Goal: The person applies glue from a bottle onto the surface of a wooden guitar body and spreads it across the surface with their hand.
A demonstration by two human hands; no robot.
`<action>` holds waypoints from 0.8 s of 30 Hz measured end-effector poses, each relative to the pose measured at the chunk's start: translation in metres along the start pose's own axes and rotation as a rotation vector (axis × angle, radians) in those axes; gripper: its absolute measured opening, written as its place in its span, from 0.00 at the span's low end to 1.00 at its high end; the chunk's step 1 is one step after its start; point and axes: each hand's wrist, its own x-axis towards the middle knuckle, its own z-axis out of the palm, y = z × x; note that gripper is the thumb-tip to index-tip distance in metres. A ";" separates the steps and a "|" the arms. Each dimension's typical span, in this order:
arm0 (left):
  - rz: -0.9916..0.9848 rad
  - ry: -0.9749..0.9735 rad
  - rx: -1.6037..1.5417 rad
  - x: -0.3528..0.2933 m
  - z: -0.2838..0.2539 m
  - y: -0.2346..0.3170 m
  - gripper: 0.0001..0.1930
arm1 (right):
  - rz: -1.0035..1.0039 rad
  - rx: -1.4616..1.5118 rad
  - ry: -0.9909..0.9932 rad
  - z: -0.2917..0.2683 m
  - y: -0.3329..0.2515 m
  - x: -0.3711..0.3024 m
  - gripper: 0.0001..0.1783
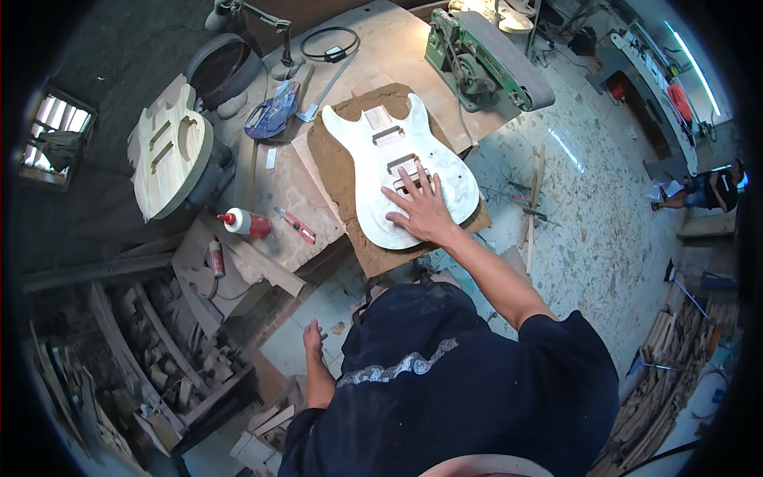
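So the white guitar body is lying flat at 12 o'clock, on a brown board on the bench. The right hand is resting on its lower half, fingers fanned wide, not gripping anything. The left hand is hanging off at 7 o'clock from the body, loosely curled; can't tell if it's holding anything. My guess: they're checking or steadying the surface, and the next move is calling for a light, flat palm. A red-capped bottle is sitting around 8 o'clock, btw.
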 end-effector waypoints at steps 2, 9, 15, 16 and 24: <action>-0.007 0.005 0.008 -0.003 0.000 0.001 0.39 | 0.021 -0.001 0.020 0.002 -0.001 0.005 0.35; -0.018 0.004 -0.002 -0.003 -0.004 -0.003 0.39 | 0.151 -0.002 -0.036 -0.009 0.000 0.013 0.40; -0.030 0.015 -0.016 0.000 -0.002 -0.011 0.39 | 0.021 0.042 -0.074 -0.011 -0.018 -0.024 0.39; -0.043 0.004 -0.010 0.001 -0.002 -0.012 0.39 | -0.001 0.042 -0.039 -0.004 -0.018 -0.030 0.37; 0.030 -0.010 0.020 0.014 -0.004 0.009 0.41 | 0.144 -0.051 -0.002 -0.003 -0.011 -0.026 0.40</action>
